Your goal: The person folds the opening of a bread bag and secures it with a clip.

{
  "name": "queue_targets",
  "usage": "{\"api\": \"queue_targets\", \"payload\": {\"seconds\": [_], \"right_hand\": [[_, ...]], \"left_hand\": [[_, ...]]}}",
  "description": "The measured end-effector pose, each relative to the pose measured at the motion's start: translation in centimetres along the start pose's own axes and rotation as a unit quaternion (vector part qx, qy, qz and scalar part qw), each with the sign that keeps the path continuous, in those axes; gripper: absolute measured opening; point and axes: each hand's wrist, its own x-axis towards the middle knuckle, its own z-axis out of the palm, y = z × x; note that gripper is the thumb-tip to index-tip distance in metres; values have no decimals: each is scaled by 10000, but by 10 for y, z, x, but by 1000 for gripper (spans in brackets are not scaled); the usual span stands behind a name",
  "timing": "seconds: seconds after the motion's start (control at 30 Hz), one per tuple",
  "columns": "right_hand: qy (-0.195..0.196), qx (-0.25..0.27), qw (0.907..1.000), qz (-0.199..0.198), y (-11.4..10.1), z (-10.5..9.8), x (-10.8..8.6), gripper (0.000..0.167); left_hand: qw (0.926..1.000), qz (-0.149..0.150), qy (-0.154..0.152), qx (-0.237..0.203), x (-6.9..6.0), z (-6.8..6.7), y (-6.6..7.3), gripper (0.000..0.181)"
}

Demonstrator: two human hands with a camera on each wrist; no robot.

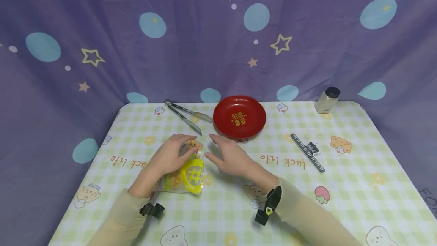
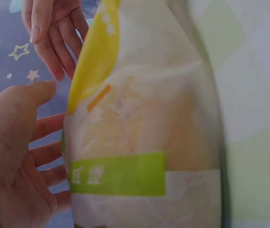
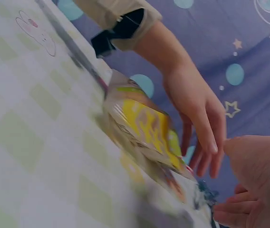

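Observation:
A plastic food bag (image 1: 192,175) with a yellow end, a green label and pale yellow contents lies on the table, left of the middle. My left hand (image 1: 172,154) is over and beside it, fingers loosely bent. In the left wrist view, the bag (image 2: 139,128) hides the ends of some fingers, so whether they touch it I cannot tell. To the right of the bag, my right hand (image 1: 233,156) is held with thumb and fingers apart, holding nothing. Both hands face each other, and a gap separates them in the head view.
Metal tongs (image 1: 183,118) lie spread at the back left, beside a red plate (image 1: 222,126) with gold characters. Toward the right is a long black-and-white clip (image 1: 307,153). A jar (image 1: 325,104) with a black lid stands at the back right corner, near the purple curtain.

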Motion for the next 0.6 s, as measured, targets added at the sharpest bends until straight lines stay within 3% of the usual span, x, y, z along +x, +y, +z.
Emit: {"api": "queue_targets", "payload": {"seconds": [0.3,0.6], "right_hand": [[-256,412,9988,-55,-6,24,11,53],[-113,656,9974,278,-8,35,17,57]], "left_hand": [[9989,-49,-464,13,4,4,-8,41],[9990,-217,-380,21,1,6,-23,37]]}}
